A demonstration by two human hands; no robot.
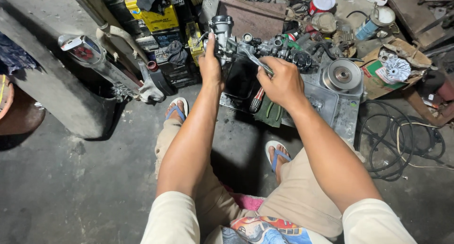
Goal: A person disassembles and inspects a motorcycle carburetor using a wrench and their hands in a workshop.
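The left hand [210,64] clasps a grey metal carburetor [227,38] at the far edge of a dented metal tray [331,102]. The right hand [282,80] is closed round a silver wrench [255,62] set against it. The tray sits on a stained concrete floor [71,187] — crowded beyond by batteries [158,17], a clutch pulley [341,75] at the tray's right corner and coiled black cables [402,140].

Place: a small repair workshop, worked at floor level.
Floor: stained grey concrete [71,187].
Clutter: stacked vehicle batteries [158,19], spray can [371,26], coiled black cables [402,140].
Parts: metal pulley [341,75], exhaust muffler [94,59], greasy metal tray [326,102].
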